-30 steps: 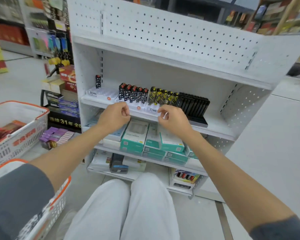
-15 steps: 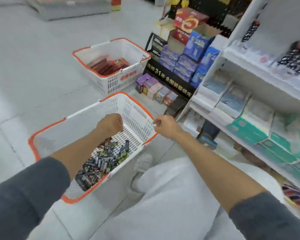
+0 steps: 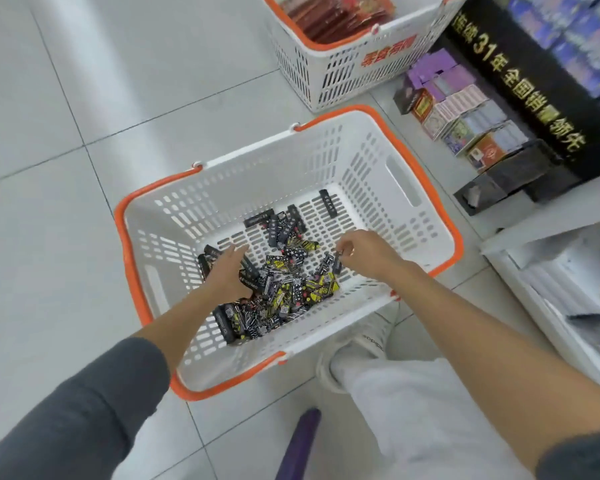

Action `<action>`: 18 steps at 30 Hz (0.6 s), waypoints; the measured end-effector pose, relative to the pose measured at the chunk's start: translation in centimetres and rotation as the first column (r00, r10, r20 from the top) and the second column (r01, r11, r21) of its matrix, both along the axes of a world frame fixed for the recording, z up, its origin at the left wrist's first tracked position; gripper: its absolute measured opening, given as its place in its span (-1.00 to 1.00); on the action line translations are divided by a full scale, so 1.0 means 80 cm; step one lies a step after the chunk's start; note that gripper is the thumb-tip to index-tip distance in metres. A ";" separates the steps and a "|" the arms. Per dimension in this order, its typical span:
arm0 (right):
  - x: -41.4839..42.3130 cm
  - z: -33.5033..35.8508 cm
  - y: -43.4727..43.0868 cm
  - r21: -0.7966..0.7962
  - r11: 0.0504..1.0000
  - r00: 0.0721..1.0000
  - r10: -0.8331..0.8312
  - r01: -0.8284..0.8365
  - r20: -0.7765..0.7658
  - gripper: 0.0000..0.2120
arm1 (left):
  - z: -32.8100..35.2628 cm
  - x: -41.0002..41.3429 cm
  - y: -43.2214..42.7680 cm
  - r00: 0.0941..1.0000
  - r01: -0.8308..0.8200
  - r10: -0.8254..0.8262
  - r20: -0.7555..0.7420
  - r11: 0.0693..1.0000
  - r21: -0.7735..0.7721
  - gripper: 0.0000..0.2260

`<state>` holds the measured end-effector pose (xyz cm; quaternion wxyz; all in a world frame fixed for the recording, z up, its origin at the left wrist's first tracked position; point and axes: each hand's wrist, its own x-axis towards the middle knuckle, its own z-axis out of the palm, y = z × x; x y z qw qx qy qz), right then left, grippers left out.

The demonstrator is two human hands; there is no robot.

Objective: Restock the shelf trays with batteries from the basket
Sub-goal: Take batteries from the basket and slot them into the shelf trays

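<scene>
A white basket with an orange rim [image 3: 368, 150] stands on the floor in front of me. A heap of small black, yellow and white batteries [image 3: 284, 285] lies on its bottom, with a few loose ones [image 3: 328, 202] farther back. My left hand [image 3: 227, 270] reaches into the left side of the heap, its fingers straight and lying on the batteries. My right hand [image 3: 362, 251] is over the right side of the heap, its fingertips pinching a small black battery [image 3: 337, 264]. The shelf trays are out of view.
A second white basket [image 3: 347, 67] holding red packs stands just behind. Small card boxes [image 3: 465, 112] and a black display base [image 3: 530, 98] lie at the right. The white shelf's lower edge [image 3: 548, 223] is at far right. My shoe [image 3: 357, 344] touches the basket's near side.
My view swung from the shelf down to the basket. Both hands left the shelf edge and went down into the basket; the right one now pinches a battery.
</scene>
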<state>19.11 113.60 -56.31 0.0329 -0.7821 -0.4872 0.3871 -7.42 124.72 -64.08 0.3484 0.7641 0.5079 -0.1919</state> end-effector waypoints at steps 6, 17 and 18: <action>0.002 -0.013 0.021 0.074 0.997 0.998 0.025 -0.021 -0.054 -0.76 | -0.064 -0.014 0.012 0.943 0.249 -0.244 -0.227 0.968 -0.004 0.29; -0.004 -0.028 0.023 0.098 0.994 0.986 -0.028 0.045 -0.162 -0.82 | -0.093 0.011 0.003 0.919 0.342 -0.268 -0.289 0.908 0.242 -0.28; -0.004 -0.028 0.023 0.098 0.994 0.986 -0.026 0.043 -0.165 -0.82 | -0.094 0.015 0.001 0.930 0.316 -0.237 -0.281 0.906 0.282 -0.36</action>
